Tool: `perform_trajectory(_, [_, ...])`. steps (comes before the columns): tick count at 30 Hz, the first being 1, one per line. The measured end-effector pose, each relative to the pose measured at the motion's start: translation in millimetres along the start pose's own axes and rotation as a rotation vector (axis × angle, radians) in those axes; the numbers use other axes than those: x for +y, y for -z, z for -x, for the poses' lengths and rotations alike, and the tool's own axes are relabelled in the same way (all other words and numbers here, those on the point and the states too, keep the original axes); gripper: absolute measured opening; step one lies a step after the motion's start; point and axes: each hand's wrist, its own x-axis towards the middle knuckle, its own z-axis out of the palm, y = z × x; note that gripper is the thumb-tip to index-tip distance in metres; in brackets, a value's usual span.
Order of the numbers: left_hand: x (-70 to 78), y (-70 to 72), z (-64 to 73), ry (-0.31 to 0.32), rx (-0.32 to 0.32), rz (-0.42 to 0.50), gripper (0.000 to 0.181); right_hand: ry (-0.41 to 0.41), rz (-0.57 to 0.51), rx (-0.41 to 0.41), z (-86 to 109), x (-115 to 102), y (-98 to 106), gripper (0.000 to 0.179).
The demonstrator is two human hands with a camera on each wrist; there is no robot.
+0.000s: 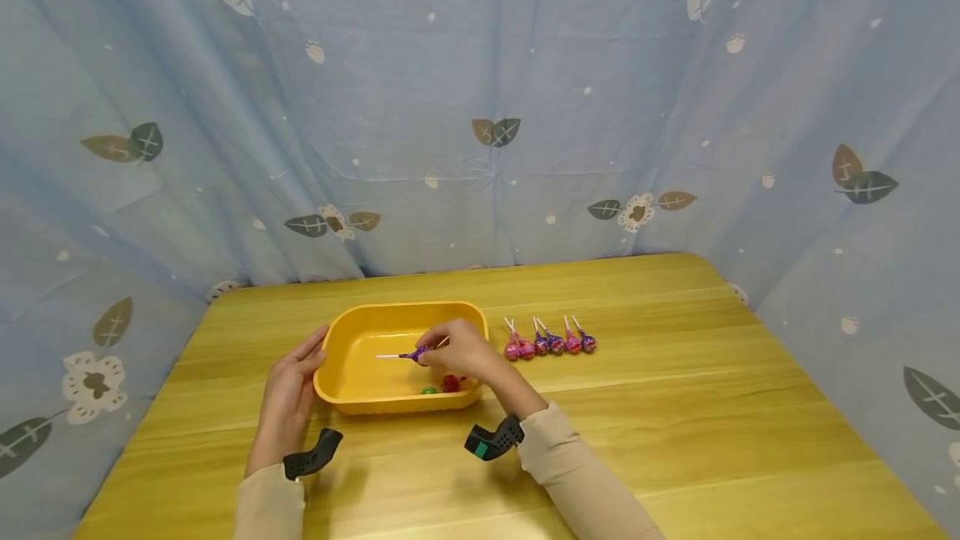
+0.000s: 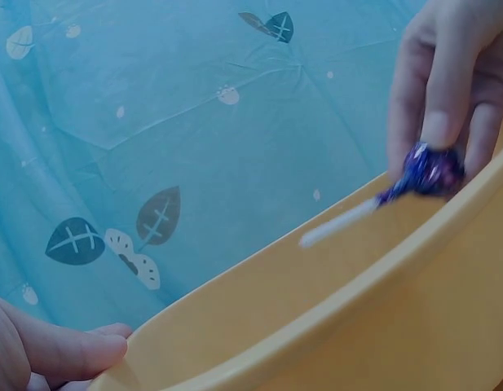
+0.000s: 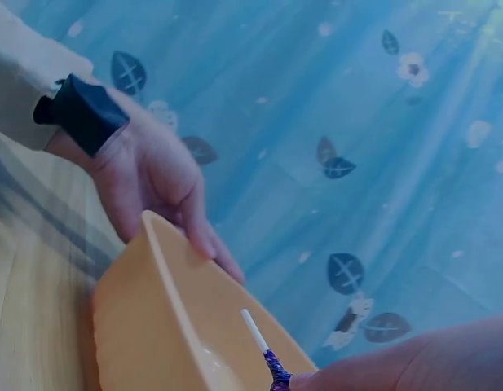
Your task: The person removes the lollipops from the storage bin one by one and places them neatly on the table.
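My right hand point(image 1: 459, 348) pinches a lollipop point(image 2: 433, 169) in a shiny purple wrapper, over the inside of a yellow plastic basin point(image 1: 367, 400). Its white stick point(image 3: 253, 329) points left in the head view. Against the basin's left end rests my left hand point(image 1: 288, 394), fingers fairly straight along the outer wall and thumb at the rim. On the basin floor, near the front right corner, lie a red-wrapped lollipop point(image 1: 451, 383) and a green one point(image 1: 429, 390), partly hidden by the front wall.
Right of the basin, several lollipops lie in a row of pairs, pink ones point(image 1: 519, 347) nearest, then purple ones point(image 1: 548, 343), then a mixed pink and purple pair point(image 1: 581, 343). The wooden table point(image 1: 675, 407) ends at a blue patterned curtain point(image 1: 420, 107).
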Motion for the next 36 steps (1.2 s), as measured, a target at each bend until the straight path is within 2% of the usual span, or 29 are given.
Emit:
perform_trajectory(7, [-1.5, 0.1, 1.9, -0.009, 0.004, -0.035, 0.053, -0.021, -0.069, 0.046, 16.4, 7, 16, 0.013])
perform_trajectory(12, [-1.9, 0.3, 1.7, -0.016, 0.000, -0.023, 0.053, -0.030, -0.139, 0.041, 22.8, 11, 22, 0.016])
perform_trajectory(25, [-0.9, -1.3, 1.4, -0.012, 0.003, -0.005, 0.053, -0.024, -0.132, 0.110, 30.7, 16, 40, 0.021])
perform_trajectory(31, [-2.0, -0.9, 2.6, -0.019, -0.008, 0.004, 0.052, -0.011, -0.111, 0.170, 36.8, 21, 51, 0.022])
perform_trajectory(36, [-2.1, -1.0, 2.8, -0.020, -0.012, 0.000, 0.052, -0.045, -0.143, 0.224, 43.0, 28, 59, 0.020])
